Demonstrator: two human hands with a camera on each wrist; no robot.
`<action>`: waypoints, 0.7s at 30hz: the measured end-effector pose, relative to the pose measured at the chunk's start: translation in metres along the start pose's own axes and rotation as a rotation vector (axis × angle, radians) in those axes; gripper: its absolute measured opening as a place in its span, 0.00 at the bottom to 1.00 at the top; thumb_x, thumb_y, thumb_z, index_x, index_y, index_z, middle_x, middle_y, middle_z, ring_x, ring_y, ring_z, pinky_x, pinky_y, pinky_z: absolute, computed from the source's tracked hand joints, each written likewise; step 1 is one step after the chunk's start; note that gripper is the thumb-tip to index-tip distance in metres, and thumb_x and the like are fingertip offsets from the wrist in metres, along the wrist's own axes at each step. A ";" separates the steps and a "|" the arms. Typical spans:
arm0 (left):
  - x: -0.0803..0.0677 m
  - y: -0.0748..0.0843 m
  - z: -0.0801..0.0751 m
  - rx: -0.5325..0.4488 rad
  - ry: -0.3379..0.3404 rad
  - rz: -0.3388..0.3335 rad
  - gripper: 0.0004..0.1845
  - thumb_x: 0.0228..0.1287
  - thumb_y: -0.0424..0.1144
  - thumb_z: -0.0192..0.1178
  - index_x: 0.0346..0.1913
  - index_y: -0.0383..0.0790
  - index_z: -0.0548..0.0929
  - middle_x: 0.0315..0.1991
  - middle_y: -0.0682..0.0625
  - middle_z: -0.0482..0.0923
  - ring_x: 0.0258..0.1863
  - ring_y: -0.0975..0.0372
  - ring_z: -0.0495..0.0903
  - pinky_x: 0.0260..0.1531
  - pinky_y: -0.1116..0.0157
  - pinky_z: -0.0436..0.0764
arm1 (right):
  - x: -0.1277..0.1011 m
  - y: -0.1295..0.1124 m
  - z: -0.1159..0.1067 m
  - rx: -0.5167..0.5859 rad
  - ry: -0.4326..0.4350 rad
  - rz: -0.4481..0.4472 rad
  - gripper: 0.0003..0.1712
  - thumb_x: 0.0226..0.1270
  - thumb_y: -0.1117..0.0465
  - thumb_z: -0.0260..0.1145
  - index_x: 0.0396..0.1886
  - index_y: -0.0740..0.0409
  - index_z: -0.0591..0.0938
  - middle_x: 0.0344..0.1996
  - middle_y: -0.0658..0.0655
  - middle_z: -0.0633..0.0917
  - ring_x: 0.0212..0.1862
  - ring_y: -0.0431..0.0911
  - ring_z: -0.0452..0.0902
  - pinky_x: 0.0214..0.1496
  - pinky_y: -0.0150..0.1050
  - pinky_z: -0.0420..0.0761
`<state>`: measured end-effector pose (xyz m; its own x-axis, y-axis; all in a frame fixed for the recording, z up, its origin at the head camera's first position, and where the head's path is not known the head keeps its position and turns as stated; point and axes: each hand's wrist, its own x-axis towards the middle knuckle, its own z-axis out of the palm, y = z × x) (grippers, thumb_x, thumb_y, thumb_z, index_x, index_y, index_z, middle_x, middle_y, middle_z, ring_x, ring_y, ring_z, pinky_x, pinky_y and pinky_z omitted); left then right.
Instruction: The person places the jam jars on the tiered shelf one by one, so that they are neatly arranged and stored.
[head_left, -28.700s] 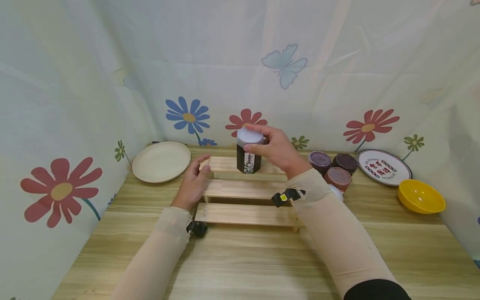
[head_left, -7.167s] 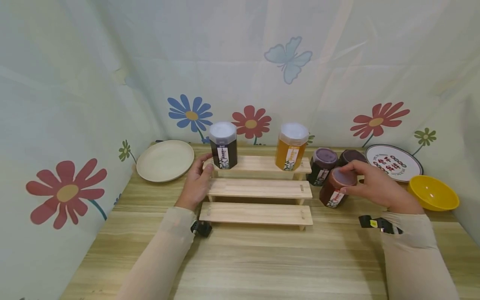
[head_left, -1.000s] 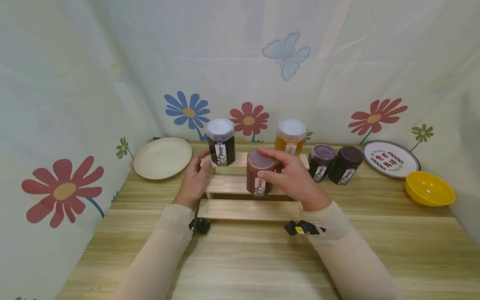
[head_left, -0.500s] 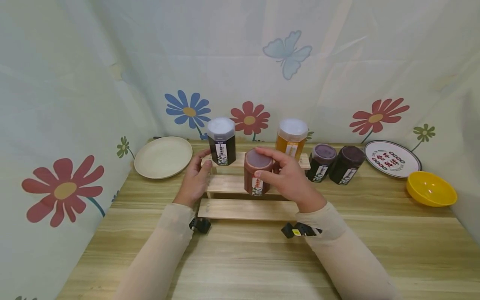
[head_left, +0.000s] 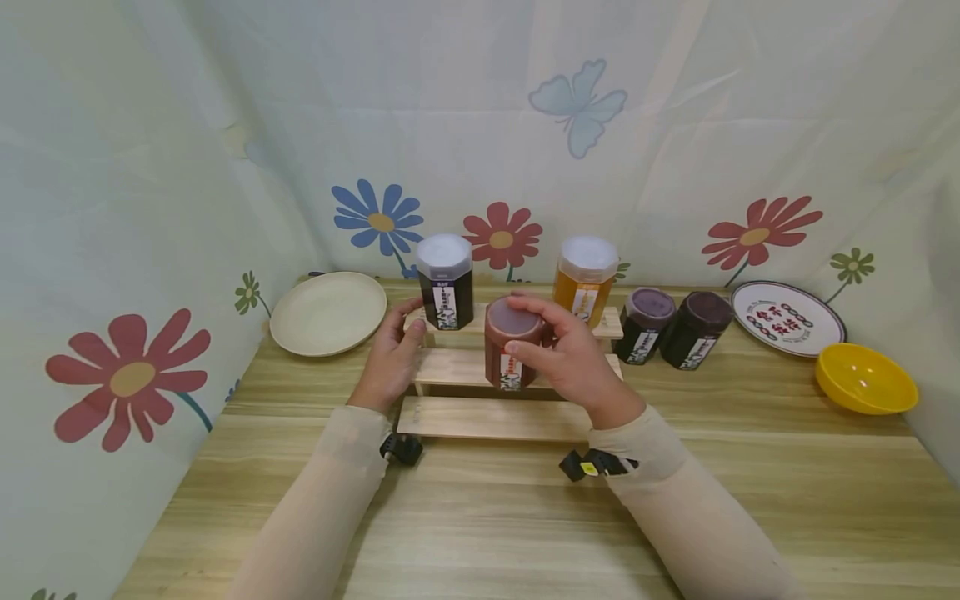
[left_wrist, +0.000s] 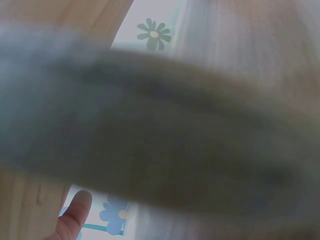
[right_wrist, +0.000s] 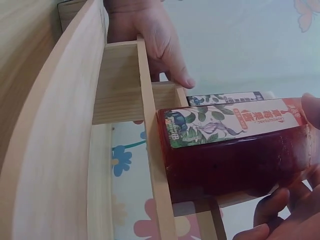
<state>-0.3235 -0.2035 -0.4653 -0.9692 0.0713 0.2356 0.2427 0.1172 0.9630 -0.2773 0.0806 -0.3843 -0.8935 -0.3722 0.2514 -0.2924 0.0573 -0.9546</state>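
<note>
My right hand [head_left: 573,354] grips a hexagonal jar of red jam [head_left: 512,346] by its lid, fingers behind and thumb in front. The jar stands upright at the middle tier of a three-tier wooden rack [head_left: 495,418]; in the right wrist view the base of the red jar [right_wrist: 240,160] meets the shelf board. My left hand [head_left: 390,354] holds the left end of the top tier. Beside it, a dark jar [head_left: 446,287] with a clear lid stands on that tier, and an amber jar [head_left: 585,283] stands at its right end. A blurred shape covers much of the left wrist view.
Two dark jars, one purple-lidded [head_left: 645,325] and one darker [head_left: 696,329], stand on the table right of the rack. Further right are a white plate with red characters [head_left: 787,317] and a yellow bowl [head_left: 866,379]. A cream plate [head_left: 327,314] lies at the left.
The dark and amber jars came to stand on the top tier. My right hand took the red jar from the right group to the middle tier, then shifted it slightly left. My left hand stayed.
</note>
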 end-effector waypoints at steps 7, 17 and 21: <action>0.001 0.000 0.000 -0.001 0.002 0.012 0.24 0.86 0.41 0.48 0.77 0.39 0.67 0.76 0.44 0.67 0.71 0.56 0.67 0.70 0.55 0.65 | 0.001 -0.003 0.000 0.010 -0.014 0.004 0.34 0.73 0.71 0.68 0.76 0.60 0.72 0.78 0.60 0.67 0.69 0.61 0.71 0.63 0.47 0.82; 0.000 -0.002 0.000 0.022 0.005 0.009 0.23 0.86 0.41 0.48 0.77 0.40 0.67 0.77 0.44 0.66 0.74 0.55 0.65 0.74 0.51 0.63 | -0.011 -0.019 -0.008 -0.259 0.070 0.002 0.42 0.69 0.60 0.76 0.80 0.44 0.72 0.68 0.56 0.78 0.52 0.55 0.73 0.44 0.42 0.79; 0.000 -0.001 0.000 0.027 0.006 0.015 0.24 0.86 0.41 0.48 0.78 0.40 0.67 0.78 0.44 0.66 0.76 0.54 0.64 0.75 0.49 0.62 | -0.020 -0.039 -0.021 -0.359 0.128 -0.034 0.37 0.68 0.60 0.77 0.75 0.48 0.77 0.56 0.60 0.82 0.51 0.57 0.75 0.49 0.48 0.77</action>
<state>-0.3239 -0.2039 -0.4666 -0.9658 0.0675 0.2504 0.2577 0.1430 0.9556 -0.2551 0.1052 -0.3492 -0.9098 -0.2625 0.3216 -0.4034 0.3761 -0.8342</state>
